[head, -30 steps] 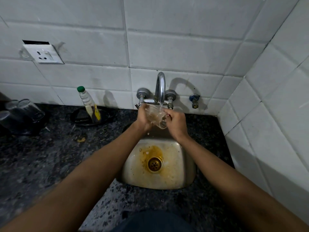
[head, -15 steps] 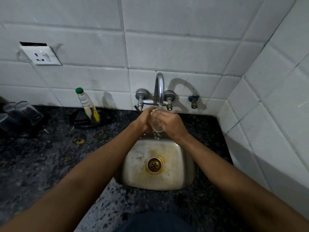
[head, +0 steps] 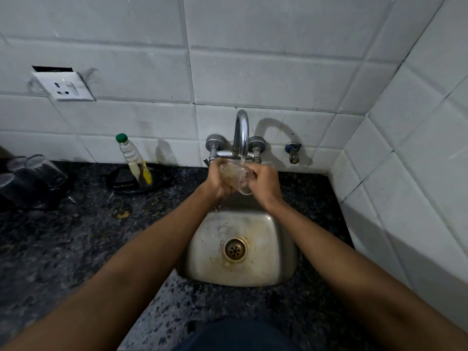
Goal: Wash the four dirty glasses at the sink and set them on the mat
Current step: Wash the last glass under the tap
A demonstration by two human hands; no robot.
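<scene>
A clear drinking glass (head: 235,177) lies tilted on its side under the running chrome tap (head: 241,133), above the back of the small steel sink (head: 202,249). My left hand (head: 217,182) grips its left end from below. My right hand (head: 264,182) holds its right, open end, fingers curled at the rim. Water falls from the spout onto the glass. Several upturned clear glasses (head: 30,177) stand on a dark mat (head: 54,198) at the far left of the counter.
A green-capped bottle of dish liquid (head: 133,158) leans in a black dish (head: 157,182) left of the tap. A small blue valve (head: 293,152) sticks out of the wall on the right. Tiled walls close the back and right. The counter (head: 76,236) is dark speckled stone.
The glass was upright and covered by both hands half a second ago; it is now tipped sideways under the stream. The brown water in the sink has drained away.
</scene>
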